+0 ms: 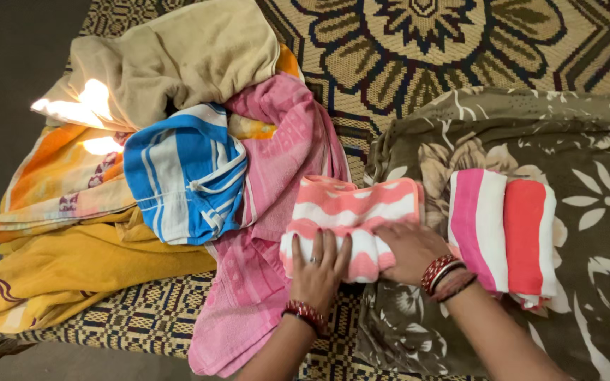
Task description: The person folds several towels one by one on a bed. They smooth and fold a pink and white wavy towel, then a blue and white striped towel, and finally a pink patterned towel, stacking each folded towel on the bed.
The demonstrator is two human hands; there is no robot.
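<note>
2 hands of yours press flat on the folded pink-and-white wavy towel (351, 222). Left of that towel lies the pile of loose cloths (164, 162). Your left hand (317, 271) rests on its near left edge, fingers spread; your right hand (411, 250) covers its near right corner, fingers together. Right of it sits a folded striped towel (503, 233) on the floral sheet (587, 148).
</note>
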